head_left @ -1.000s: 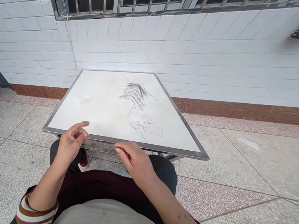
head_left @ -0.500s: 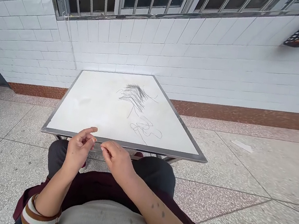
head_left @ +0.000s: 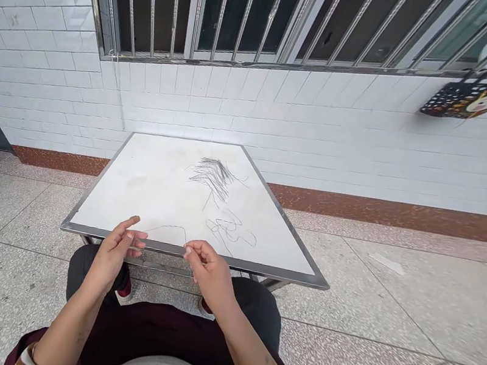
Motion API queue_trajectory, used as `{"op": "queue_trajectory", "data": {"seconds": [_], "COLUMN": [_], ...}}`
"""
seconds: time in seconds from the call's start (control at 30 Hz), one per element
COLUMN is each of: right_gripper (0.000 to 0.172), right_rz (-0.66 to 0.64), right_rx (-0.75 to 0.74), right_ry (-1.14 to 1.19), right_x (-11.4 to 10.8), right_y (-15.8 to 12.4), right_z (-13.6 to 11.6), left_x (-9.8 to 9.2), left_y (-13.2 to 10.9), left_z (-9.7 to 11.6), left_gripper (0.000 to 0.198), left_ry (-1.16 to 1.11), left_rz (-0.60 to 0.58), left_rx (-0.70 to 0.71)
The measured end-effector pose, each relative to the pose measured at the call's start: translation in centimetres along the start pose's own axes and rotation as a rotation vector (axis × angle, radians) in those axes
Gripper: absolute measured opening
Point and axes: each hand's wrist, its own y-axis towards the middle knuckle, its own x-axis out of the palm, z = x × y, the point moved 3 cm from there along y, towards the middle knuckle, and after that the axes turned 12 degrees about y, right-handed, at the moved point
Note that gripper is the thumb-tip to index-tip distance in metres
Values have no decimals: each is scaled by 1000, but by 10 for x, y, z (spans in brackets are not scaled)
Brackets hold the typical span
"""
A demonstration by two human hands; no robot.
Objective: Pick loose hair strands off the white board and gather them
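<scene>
My right hand (head_left: 210, 273) pinches one end of a thin dark strand (head_left: 167, 226) between thumb and forefinger at the table's near edge. The strand rises, bends and arches left toward the fingertips of my left hand (head_left: 115, 248); whether it touches them I cannot tell. That hand's fingers are spread. On the white table (head_left: 135, 165) lies a bundle of similar dark strands (head_left: 214, 175), fanned out and roughly aligned. Nearer to me, several loose curled strands (head_left: 231, 229) lie by themselves. Whether the strands are thread or wire is unclear.
The table's grey metal rim (head_left: 257, 268) runs just before my knees. Behind it stands a white tiled wall (head_left: 219, 104) with a barred window (head_left: 247, 10). A patterned bag (head_left: 464, 100) hangs at right. A white strip (head_left: 386, 263) lies on the floor.
My hands have moved apart, and the left fingers have spread from a near pinch. A strand arching between the hands now shows. The view has tilted up slightly.
</scene>
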Motion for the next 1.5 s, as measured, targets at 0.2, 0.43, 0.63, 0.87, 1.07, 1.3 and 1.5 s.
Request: {"op": "queue_trajectory", "data": {"seconds": [0.2,0.43,0.63,0.87,1.07,1.3,1.5], "right_gripper": [29,30,31,30,14,29,30], "right_rz": [62,107,18,-1,46,191,246], "right_rx": [19,-1,7,114,221,438,437], "right_ry": [113,260,390,379,279,132,78], "right_x": [-14,-22,-5,12,8,-23,-51], "right_y": [11,43,74,89,127,202,231], "right_z": [0,-2,9,45,72,90,93], "left_x": [11,30,74,96,95,85,80], "left_y": [3,0,-7,1,1,2,8], "left_z": [-18,-40,-45,-71,-94,-109,-116], "left_gripper": [59,67,62,76,71,67,67], "left_ry": [25,48,-45,-22,-4,-3,-7], "left_rz": [-75,-150,-322,-357,-403,-452,-454], "left_rx": [-77,-161,-173,-269,-295,-320,-334]}}
